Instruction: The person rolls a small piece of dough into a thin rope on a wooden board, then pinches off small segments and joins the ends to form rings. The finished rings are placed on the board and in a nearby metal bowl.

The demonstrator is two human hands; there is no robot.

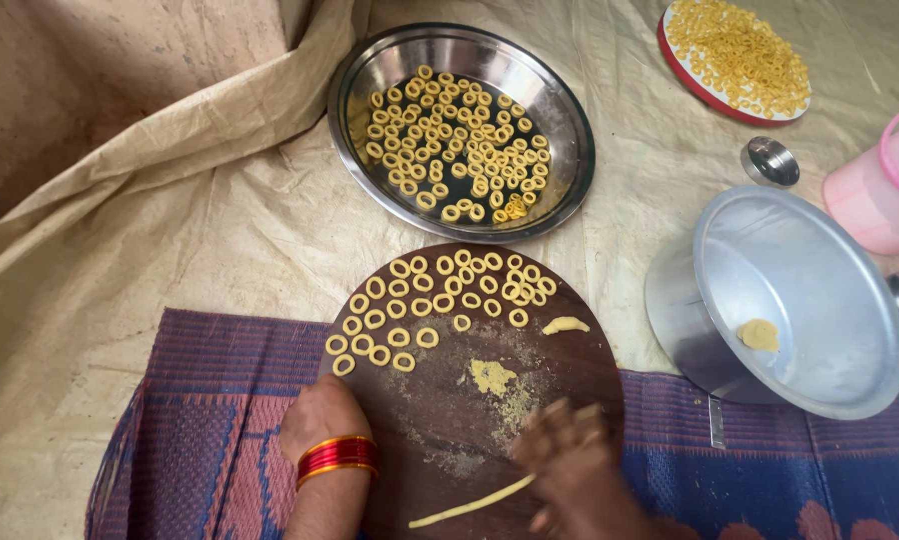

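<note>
Right hand (570,450), blurred, fingers spread flat on the thin yellow dough rope (470,507) at the round dark wooden board's (580,385) near edge. Left hand (320,415) closed, steadying the left edge. Risk: uneven pressure could snap the rope.

— What is lying beyond the board?
— A steel plate (562,150) is holding dough rings, and a red-rimmed plate (682,84) is sitting far right.
— And nearer?
— A pink jug (875,195), a small steel cup (771,161) and a tilted aluminium pot (820,270) are resting on the tan cloth (170,260).
</note>
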